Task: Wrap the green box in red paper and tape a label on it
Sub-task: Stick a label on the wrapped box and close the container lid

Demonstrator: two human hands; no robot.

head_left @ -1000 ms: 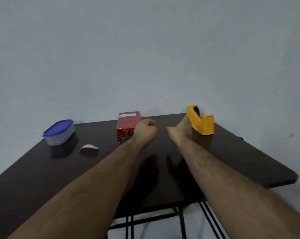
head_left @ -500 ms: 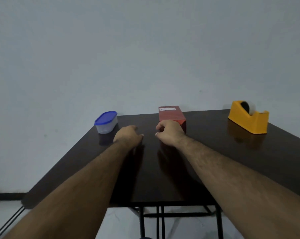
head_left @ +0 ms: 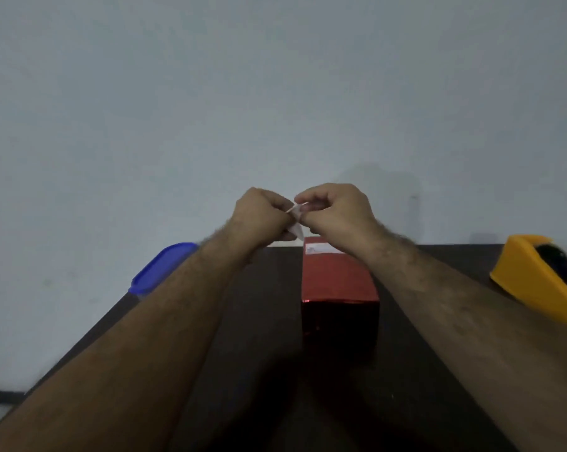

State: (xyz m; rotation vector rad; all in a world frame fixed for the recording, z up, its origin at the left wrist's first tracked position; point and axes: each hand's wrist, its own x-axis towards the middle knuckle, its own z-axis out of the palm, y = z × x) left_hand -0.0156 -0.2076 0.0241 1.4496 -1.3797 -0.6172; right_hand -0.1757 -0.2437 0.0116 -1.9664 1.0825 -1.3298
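Observation:
The box wrapped in shiny red paper [head_left: 339, 282] stands on the dark table [head_left: 265, 337] in front of me, with a white label [head_left: 318, 248] on the far end of its top. Above that far end, my left hand [head_left: 261, 215] and my right hand [head_left: 332, 210] are raised together. Both pinch a small white slip of paper [head_left: 295, 225] between their fingertips. The green box itself is hidden under the wrapping.
A yellow tape dispenser [head_left: 543, 278] sits at the right edge of the table. A plastic tub with a blue lid [head_left: 159, 269] is at the far left, partly behind my left forearm. A pale wall rises behind the table.
Both hands rose from the table top and came together above the box, now pinching a white slip. The view has shifted closer, so the box looks larger.

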